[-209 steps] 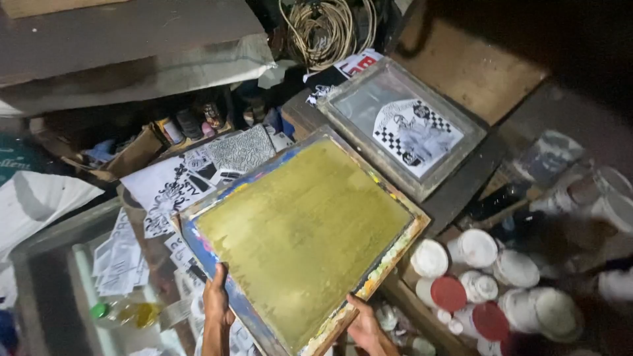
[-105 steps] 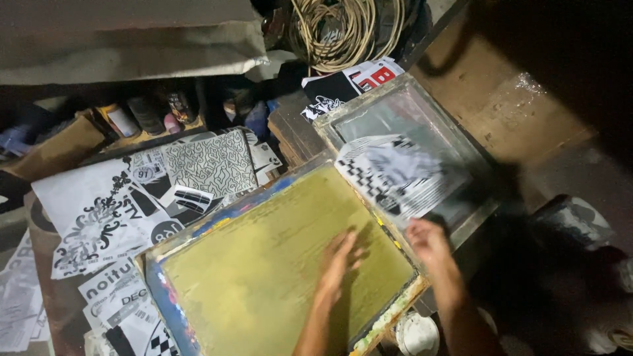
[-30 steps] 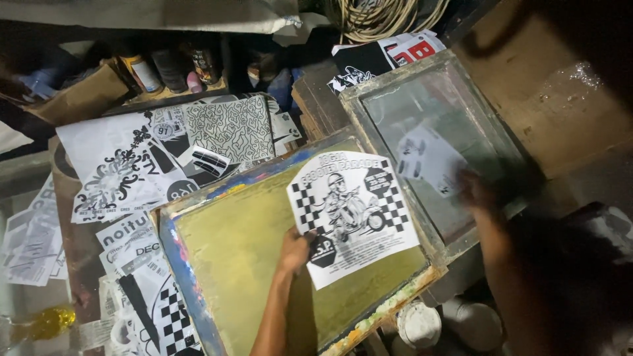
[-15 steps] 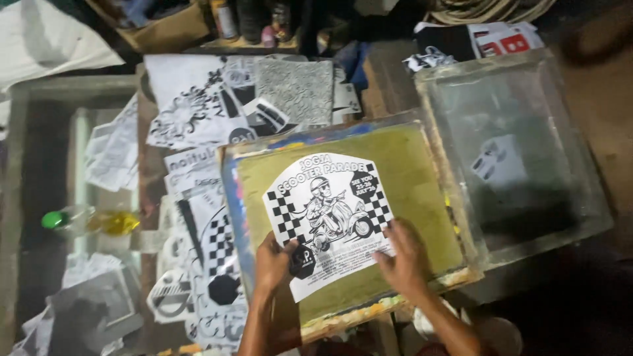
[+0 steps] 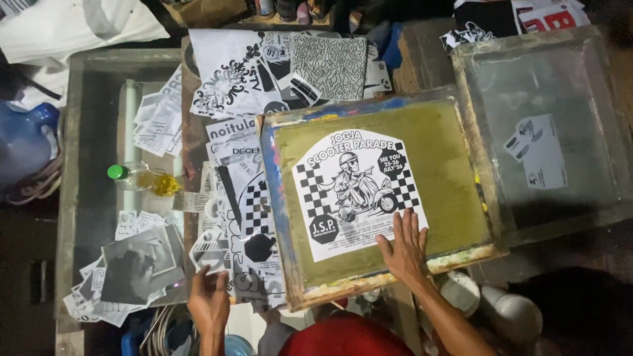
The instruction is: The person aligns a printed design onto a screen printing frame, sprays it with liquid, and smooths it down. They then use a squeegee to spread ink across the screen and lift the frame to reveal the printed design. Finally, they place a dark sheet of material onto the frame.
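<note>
While right hand presses flat, grip apart, on printed sheet atop yellow-green screen frame, left hand open over cluttered prints.

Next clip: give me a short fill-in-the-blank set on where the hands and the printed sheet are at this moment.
1. The right hand presses flat on the lower ____ corner of the printed sheet.
2. The printed sheet lies on the ____-coloured mesh of the screen printing frame.
3. The left hand rests, holding nothing, at the edge of the black-and-white ____ beside the frame.
4. The small bottle has a ____ cap.

Missing words: right; olive; printouts; green
</note>
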